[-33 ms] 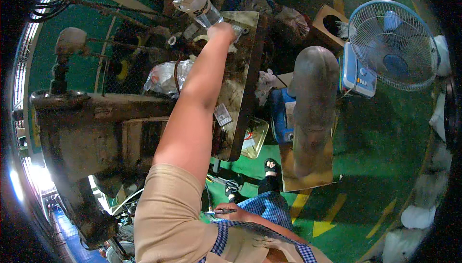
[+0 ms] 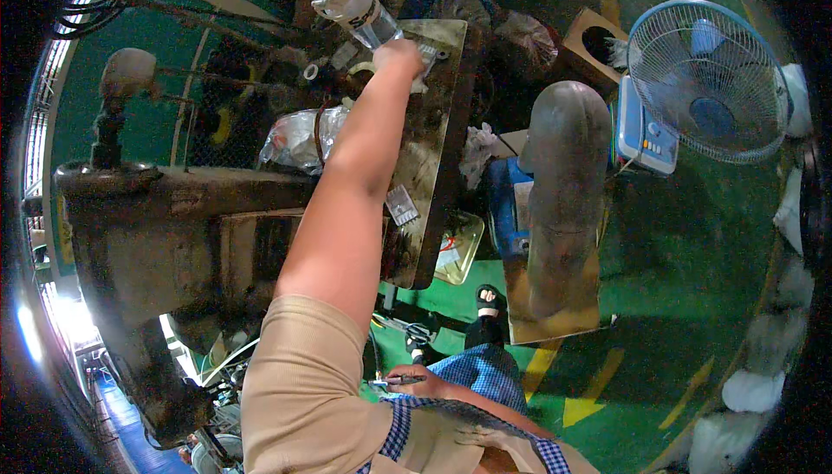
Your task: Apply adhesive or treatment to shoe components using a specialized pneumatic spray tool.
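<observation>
Left hand (image 2: 400, 54) reached out over far end of worktable (image 2: 438, 153), touching plastic bottle (image 2: 351, 2) standing there. Right of table: big metal cylinder (image 2: 563, 188) on wooden board (image 2: 555, 314), w/ electric fan (image 2: 706, 80) further right on floor. Right hand (image 2: 420, 380) down low nr body, holding pen (image 2: 392, 380).

Clear plastic bottle (image 2: 351, 2): transparent, crumpled-looking body w/ dark label band round the middle, lies tilted, one end toward upper left, other end down-right at the far end of the worn metal work table (image 2: 438, 140). Left hand (image 2: 400, 54) touches its lower end, arm stretched out over the tabletop. Whether the fingers close round it can't be told. Small pen-like tool (image 2: 394, 380) lies thin and level in the right hand (image 2: 425, 383), low by the person's lap.
</observation>
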`<state>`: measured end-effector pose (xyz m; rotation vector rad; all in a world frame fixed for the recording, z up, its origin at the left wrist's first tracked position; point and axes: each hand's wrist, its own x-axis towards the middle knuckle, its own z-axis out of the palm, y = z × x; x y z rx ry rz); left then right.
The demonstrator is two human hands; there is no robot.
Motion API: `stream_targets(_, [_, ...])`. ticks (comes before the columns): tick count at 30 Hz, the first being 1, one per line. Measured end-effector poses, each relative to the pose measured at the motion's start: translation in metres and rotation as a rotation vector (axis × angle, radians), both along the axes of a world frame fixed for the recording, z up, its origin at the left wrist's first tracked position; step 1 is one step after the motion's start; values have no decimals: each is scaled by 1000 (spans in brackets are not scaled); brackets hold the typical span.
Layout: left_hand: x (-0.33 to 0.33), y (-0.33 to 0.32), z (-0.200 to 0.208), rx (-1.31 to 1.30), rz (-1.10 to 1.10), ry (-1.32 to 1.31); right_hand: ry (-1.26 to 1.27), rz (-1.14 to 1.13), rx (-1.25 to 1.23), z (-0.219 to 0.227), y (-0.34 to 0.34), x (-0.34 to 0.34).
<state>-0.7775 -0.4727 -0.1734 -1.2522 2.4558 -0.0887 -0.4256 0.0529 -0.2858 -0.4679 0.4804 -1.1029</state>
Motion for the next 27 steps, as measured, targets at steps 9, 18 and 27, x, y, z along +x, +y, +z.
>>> stream_targets(9, [21, 19, 20, -21, -58, 449, 165, -9, -43, 23, -2, -2])
stream_targets(18, [123, 197, 100, 1776, 843, 1641, 23, 11, -47, 28, -21, 20])
stream_targets(27, [330, 340, 155, 1954, 940, 1909, 183, 53, -132, 50, -18, 11])
